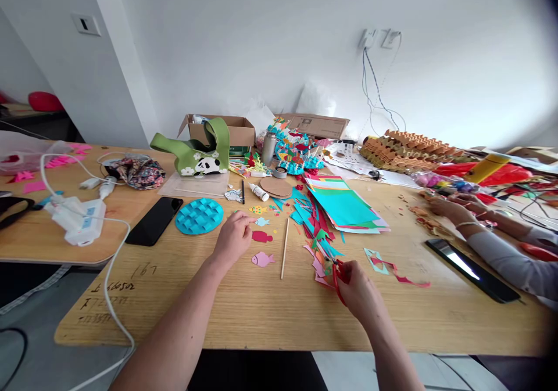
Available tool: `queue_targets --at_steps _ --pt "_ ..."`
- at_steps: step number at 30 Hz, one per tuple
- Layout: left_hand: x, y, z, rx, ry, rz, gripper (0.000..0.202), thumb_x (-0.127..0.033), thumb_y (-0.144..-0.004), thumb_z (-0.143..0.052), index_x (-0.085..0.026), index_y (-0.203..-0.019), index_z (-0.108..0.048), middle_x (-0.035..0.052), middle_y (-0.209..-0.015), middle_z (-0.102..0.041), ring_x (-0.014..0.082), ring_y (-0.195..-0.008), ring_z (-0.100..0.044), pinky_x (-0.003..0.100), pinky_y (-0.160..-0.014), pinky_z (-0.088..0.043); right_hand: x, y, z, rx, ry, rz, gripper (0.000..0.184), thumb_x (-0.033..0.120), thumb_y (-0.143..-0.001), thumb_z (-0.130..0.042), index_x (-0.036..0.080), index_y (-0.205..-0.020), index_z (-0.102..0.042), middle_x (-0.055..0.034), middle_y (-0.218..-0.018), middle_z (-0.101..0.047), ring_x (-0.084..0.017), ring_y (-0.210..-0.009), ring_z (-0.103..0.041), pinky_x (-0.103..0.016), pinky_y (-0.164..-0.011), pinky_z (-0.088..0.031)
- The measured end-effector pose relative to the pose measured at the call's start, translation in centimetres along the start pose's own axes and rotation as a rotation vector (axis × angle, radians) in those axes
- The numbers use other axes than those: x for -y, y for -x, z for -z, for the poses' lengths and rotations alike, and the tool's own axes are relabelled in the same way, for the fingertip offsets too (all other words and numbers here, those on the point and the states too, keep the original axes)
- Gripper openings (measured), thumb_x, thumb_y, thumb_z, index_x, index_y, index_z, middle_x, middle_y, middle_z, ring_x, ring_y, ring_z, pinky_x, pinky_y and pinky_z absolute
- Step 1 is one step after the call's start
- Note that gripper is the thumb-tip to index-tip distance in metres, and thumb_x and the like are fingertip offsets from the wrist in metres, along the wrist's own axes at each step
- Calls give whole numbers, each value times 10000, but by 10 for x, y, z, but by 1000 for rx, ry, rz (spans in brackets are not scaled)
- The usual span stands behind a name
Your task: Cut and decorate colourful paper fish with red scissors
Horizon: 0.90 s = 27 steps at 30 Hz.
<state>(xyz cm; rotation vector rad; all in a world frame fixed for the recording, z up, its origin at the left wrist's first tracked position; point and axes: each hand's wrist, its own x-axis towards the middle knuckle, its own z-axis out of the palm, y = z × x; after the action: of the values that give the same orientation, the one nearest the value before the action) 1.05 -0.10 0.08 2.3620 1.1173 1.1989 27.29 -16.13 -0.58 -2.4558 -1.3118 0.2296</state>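
1. Right grip [355, 286]: closed around red scissors [335, 277], blades over paper scraps [317, 266]
2. Light-blue paper fish [262, 221]: on bench [244, 315], right of left grip [235, 233] (nearer), long axis crosswise; cannot tell whether pinched

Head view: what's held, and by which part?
The right hand holds scissors by the red handles; whether the left hand holds anything cannot be told.
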Motion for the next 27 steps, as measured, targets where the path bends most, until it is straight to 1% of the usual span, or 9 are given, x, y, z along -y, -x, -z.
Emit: queue_targets --at_steps 5,9,13,17,21,27 --pt "-1 0 1 19 -7 13 337 -6 -759 -463 -172 -962 -675 54 -906 -631 170 -871 -591 295 -774 -492 17 10 -4 -44 242 132 162 342 -852 -468 185 -878 -496 -111 -812 -680 -291 -860 -609 -325 -693 -378" --pt "-2 -1 2 10 -4 13 330 -4 -756 -466 -175 -945 -676 50 -900 -628 168 -874 -594 290 -779 -493 25 13 -1 -19 334 158 177 348 -874 -446 179 -881 -498 -127 -801 -678 -301 -868 -609 -345 -719 -381" --pt "-1 -2 6 -31 19 24 336 3 -752 -458 -176 -937 -674 46 -884 -619 156 -847 -594 277 -760 -497 30 13 4 4 382 151 209 376 -872 -448 176 -885 -506 -135 -776 -669 -312 -872 -610 -348 -705 -385" --pt "5 -4 9 -75 56 83 337 7 -747 -461 -173 -935 -675 39 -869 -608 132 -780 -591 253 -717 -503 33 11 6 39 404 156 194 351 -859 -466 168 -905 -513 -136 -780 -671 -316 -879 -614 -349 -694 -385" --pt "10 -4 8 -74 52 111 342 20 -732 -463 -168 -921 -677 40 -868 -607 125 -746 -585 248 -696 -507 32 7 5 88 404 144 210 358 -870 -435 165 -899 -514 -144 -806 -684 -334 -901 -609 -363 -702 -387" --pt "16 -3 4 -77 51 130 341 21 -722 -478 -180 -911 -679 38 -882 -610 121 -720 -584 253 -684 -515 30 5 4 95 404 148 234 383 -873 -426 167 -897 -514 -147 -822 -684 -330 -895 -618 -357 -688 -399"
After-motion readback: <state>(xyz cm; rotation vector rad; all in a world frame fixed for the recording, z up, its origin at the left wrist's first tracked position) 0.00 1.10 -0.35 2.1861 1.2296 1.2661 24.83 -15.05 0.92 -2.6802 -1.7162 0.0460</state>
